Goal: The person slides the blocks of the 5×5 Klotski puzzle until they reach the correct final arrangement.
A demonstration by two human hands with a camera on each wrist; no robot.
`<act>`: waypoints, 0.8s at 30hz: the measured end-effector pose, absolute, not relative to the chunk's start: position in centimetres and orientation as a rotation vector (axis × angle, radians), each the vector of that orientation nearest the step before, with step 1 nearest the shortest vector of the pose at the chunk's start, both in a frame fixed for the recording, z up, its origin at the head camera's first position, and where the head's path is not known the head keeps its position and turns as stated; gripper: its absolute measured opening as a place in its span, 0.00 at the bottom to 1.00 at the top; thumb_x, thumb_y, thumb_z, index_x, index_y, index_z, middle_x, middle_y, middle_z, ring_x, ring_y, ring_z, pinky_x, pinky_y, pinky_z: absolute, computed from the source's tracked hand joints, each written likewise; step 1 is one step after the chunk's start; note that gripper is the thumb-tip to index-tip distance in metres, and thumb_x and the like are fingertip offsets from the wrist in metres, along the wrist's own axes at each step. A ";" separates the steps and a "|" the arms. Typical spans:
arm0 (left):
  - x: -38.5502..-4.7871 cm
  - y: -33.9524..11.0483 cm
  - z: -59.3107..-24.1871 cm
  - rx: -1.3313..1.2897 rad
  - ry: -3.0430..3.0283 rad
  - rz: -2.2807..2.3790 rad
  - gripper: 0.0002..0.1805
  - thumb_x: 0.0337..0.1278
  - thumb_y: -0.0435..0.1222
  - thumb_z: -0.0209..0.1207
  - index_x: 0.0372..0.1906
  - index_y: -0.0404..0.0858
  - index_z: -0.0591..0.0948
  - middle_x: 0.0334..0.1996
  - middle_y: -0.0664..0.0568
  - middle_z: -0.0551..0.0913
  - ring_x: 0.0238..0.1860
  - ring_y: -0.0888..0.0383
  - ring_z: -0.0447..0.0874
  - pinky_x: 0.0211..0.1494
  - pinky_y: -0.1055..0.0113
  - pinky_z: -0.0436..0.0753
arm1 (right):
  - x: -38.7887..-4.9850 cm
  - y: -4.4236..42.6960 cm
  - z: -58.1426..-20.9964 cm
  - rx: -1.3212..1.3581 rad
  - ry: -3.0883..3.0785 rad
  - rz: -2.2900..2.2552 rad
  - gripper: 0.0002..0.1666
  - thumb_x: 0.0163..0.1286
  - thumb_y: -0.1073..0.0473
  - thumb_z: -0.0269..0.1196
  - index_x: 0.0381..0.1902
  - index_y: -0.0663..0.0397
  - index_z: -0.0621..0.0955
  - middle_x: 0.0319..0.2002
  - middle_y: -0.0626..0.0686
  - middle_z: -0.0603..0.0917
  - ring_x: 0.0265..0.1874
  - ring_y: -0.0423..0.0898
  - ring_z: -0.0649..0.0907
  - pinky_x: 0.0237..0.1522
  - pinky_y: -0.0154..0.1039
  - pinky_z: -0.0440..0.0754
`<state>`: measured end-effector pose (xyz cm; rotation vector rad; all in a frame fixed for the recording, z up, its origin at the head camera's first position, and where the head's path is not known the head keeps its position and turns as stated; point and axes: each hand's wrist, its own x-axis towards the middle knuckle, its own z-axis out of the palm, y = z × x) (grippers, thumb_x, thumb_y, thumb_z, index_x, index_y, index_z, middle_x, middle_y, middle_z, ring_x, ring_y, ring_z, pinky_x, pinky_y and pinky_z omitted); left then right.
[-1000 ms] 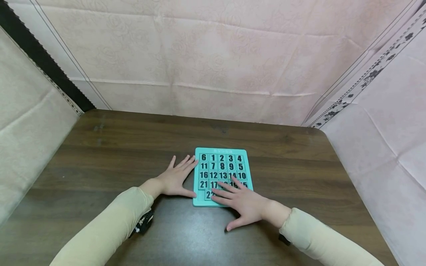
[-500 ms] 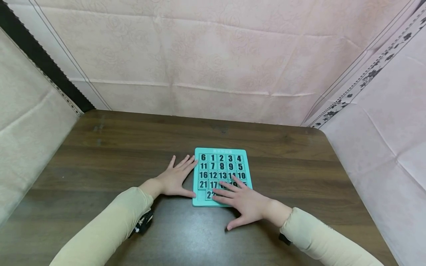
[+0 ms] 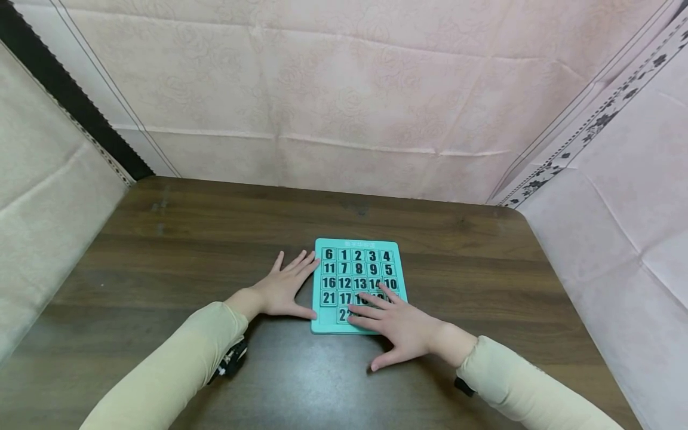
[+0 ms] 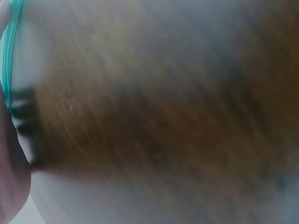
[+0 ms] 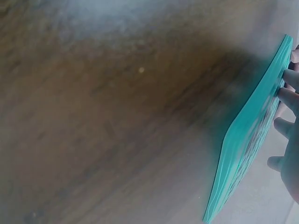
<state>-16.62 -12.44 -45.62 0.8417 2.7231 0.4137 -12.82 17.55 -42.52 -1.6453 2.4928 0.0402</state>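
A turquoise number-slide board (image 3: 326, 328) lies flat on the brown table, its black-numbered tiles in rows. Along its left edge rests my left hand (image 3: 279, 294), fingers and thumb spread, touching the rim. My right hand (image 3: 404, 330) reaches over the lower right part with spread fingers, the tips on the bottom rows and hiding several tiles. A partly covered bottom-row tile (image 3: 342, 315) has a gap at its left. In the left wrist view, the board's edge (image 4: 7, 60) shows beside my hand (image 4: 13, 179). The right wrist view shows the board (image 5: 243, 121) beside my fingers (image 5: 283, 127).
The wooden table (image 3: 215, 215) extends around the board. Behind it hangs a pale patterned cloth (image 3: 344, 101), with more light cloth at both sides. Dark devices are strapped at both wrists, the left one (image 3: 231, 360) beneath the sleeve.
My right hand has shifted slightly to the right, and the bottom-row tile under its fingertips has slid right, widening the gap at its left. My left hand has stayed in place.
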 end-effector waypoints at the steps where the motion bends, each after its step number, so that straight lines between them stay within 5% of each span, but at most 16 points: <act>1: -16.6 -12.4 -45.6 0.841 2.723 0.414 0.61 0.40 0.74 0.51 0.75 0.45 0.43 0.76 0.51 0.39 0.76 0.50 0.35 0.71 0.39 0.32 | -12.8 17.6 -42.5 -1.651 2.494 0.039 0.50 0.58 0.24 0.51 0.72 0.42 0.60 0.72 0.45 0.60 0.72 0.52 0.57 0.69 0.62 0.49; 24: -16.6 -12.4 -45.4 0.823 2.697 0.432 0.61 0.41 0.73 0.51 0.75 0.45 0.42 0.76 0.51 0.38 0.76 0.51 0.35 0.71 0.39 0.31 | -14.5 13.9 -42.3 -1.512 2.514 0.123 0.53 0.59 0.22 0.46 0.74 0.42 0.51 0.75 0.44 0.51 0.75 0.48 0.49 0.71 0.59 0.44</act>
